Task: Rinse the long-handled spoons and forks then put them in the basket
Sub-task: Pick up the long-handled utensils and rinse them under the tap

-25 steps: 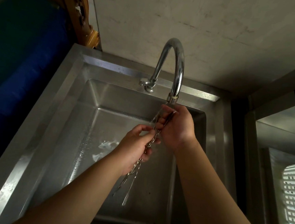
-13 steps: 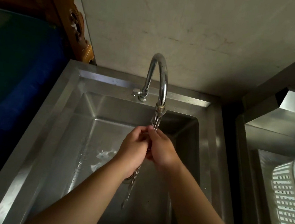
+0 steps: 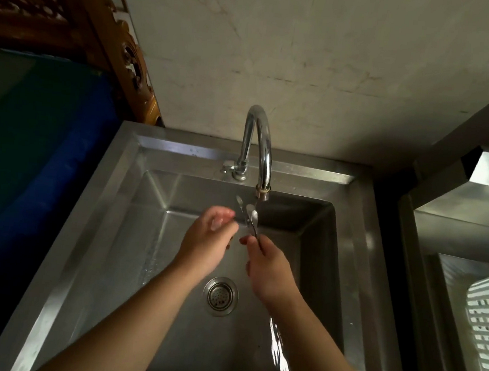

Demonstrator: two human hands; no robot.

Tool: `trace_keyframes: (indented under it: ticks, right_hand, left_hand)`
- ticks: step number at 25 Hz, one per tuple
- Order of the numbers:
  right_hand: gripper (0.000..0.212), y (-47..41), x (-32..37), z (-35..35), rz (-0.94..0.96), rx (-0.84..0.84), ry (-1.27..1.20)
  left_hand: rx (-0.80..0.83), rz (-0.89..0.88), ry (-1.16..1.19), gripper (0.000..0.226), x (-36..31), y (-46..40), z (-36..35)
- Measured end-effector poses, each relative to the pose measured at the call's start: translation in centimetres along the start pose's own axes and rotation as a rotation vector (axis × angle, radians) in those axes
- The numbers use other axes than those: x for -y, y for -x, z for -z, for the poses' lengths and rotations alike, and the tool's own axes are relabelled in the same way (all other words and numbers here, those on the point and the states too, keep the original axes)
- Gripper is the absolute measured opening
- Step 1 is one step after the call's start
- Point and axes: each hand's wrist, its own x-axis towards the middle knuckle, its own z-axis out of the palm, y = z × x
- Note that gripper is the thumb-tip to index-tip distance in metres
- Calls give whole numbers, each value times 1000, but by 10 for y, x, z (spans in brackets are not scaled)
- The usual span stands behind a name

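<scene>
Progress: the rinse step is judged to be under way; nothing is seen placed in the basket (image 3: 487, 331), which sits well apart at the right edge in a neighbouring steel unit and is only partly in frame. Its contents cannot be seen. Transfer to the basket is judged to remain.

Room: dim; a stained plaster wall (image 3: 307, 57) is noted behind, carved wooden furniture (image 3: 108, 34) at upper left, and a blue surface (image 3: 40, 143) to the left.

Surface: a stainless sink (image 3: 109, 232), wet, with drain strainer (image 3: 220, 295) in the basin floor. A gooseneck tap (image 3: 257, 145) is mounted at the rear rim.

Cutlery: a bundle of spoons and forks (image 3: 249, 215) is held just under the spout, bowls uppermost. Fork tines (image 3: 280, 357) are seen near the right forearm.

Hands: the right hand (image 3: 271, 270) is closed around the handles. The left hand (image 3: 208, 241) is loosely curled beside the bundle; contact cannot be told.
</scene>
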Motion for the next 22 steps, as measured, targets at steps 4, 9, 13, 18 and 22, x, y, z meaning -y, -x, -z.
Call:
trace_keyframes:
  ticks: [4,9,13,18,22]
  right_hand:
    - [39,5,-5,-2,13,-9,170]
    - [37,-8,-6,5,31,-20,-20]
    - [31,-18,-7,10,107,-26,31]
    - [45,-16,-5,11,-9,72,-104]
    - [43,-6,-4,13,-140,187,-340]
  left_hand:
    - [217,-35,105,66,-14,-29,-10]
    - [251,-48,89,40,-8,-39,-28]
    - [211,-25,231,15,0,-39,-31]
    - [158,99,392,14,-7,-45,-30]
    - [189,144,560,31,-16,-52,-23]
